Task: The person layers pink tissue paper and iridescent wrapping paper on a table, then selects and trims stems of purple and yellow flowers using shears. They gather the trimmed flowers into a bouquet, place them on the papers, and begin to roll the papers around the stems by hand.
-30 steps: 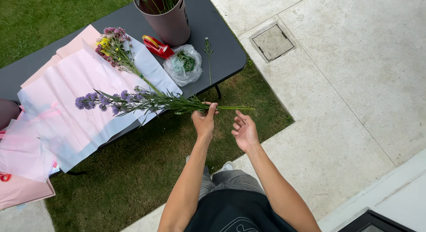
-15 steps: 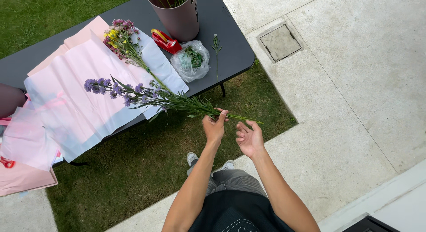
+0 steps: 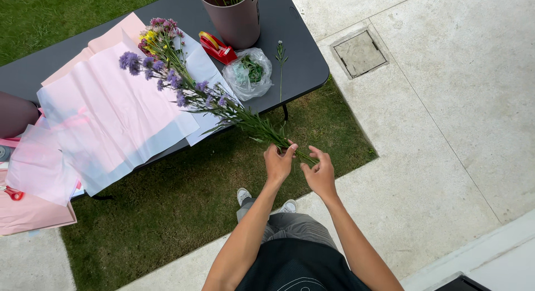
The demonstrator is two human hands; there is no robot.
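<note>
My left hand [image 3: 278, 162] grips the lower stems of a long bunch of purple flowers [image 3: 189, 93], whose blooms reach up over the pink wrapping paper [image 3: 111, 115] on the dark table [image 3: 290, 51]. My right hand [image 3: 320, 173] is just beside it with fingers curled toward the stem ends, touching or almost touching them; I cannot tell which. A second bunch with yellow and pink blooms [image 3: 159, 35] lies on the paper behind the purple ones.
A mauve bucket [image 3: 231, 15] with stems stands at the table's back. A red tape dispenser [image 3: 216, 47], a clear plastic bag [image 3: 252, 74] and a single loose stem [image 3: 280, 62] lie near it. Grass is under the table; paving and a drain cover [image 3: 359, 52] lie to the right.
The purple bunch has swung so its blooms point further up the table. Both hands have come closer together at the stem ends.
</note>
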